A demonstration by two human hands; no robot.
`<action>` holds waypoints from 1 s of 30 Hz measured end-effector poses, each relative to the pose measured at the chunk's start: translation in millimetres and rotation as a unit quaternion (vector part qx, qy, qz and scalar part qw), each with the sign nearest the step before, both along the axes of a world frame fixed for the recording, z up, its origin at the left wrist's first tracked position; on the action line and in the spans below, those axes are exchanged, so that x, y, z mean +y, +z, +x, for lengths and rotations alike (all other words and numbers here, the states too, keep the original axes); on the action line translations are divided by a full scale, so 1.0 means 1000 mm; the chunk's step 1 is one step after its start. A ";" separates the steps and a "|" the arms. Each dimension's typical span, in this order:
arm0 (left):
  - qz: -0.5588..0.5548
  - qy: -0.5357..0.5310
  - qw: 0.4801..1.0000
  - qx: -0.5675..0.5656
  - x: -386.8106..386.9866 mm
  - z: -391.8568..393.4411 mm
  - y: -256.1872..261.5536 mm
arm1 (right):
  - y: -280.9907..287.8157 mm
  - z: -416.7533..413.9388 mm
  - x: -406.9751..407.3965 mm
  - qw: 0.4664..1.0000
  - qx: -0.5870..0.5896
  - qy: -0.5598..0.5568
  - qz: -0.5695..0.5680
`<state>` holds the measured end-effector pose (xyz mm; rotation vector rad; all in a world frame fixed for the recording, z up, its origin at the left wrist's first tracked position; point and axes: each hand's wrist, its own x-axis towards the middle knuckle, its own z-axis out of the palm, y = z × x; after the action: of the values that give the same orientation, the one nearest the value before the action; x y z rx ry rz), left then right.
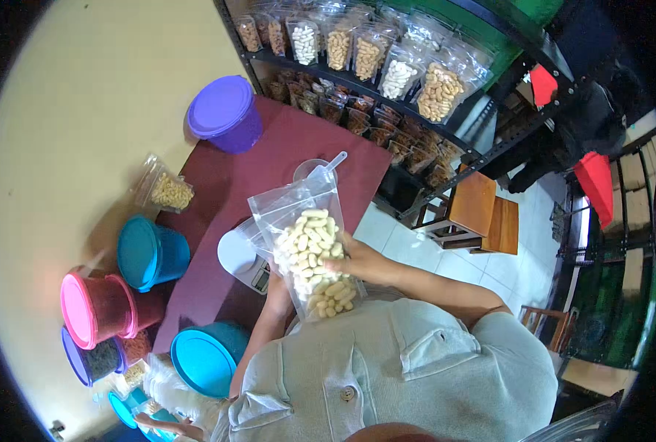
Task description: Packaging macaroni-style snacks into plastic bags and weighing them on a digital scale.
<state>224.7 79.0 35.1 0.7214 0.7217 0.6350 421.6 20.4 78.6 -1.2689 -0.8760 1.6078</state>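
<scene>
A clear plastic zip pouch [310, 246] filled with pale, oblong snack pieces is held upright before my chest, its upper part unfilled and creased. My right hand [355, 261] grips its right side, thumb across the front. At its lower left edge is my left hand [279, 293], with the fingers mostly hidden behind the pouch. Beyond the pouch, on the maroon table [306, 132], a white digital kitchen scale [238, 254] is partly covered by it. A clear round container [310, 167] with a scoop handle [337, 160] stands past the pouch's top.
Purple [223, 113], teal [151, 251], pink [93, 309] and blue [206, 359] lidded tubs stand around the table's left side, near another filled pouch [172, 191]. Metal shelves [328, 72] hold many snack pouches. At lower left, another person's hand [168, 425] is beside plastic bags [173, 387]. Wooden stools [471, 204] stand at right.
</scene>
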 end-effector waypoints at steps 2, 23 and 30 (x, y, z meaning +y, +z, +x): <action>-0.025 0.010 0.999 -0.022 0.004 0.008 0.005 | 0.000 0.000 -0.004 0.991 -0.093 0.020 0.096; 0.031 0.067 0.996 -0.042 0.055 0.152 0.031 | 0.042 0.438 -0.217 0.815 -0.235 -0.506 0.156; 0.067 0.131 0.989 0.007 0.067 0.222 0.041 | -0.015 0.529 -0.112 0.787 -0.280 -0.518 0.184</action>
<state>447.2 145.5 75.7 0.7618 0.7993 0.9268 950.3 -92.0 63.5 -1.5396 -0.5746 0.1640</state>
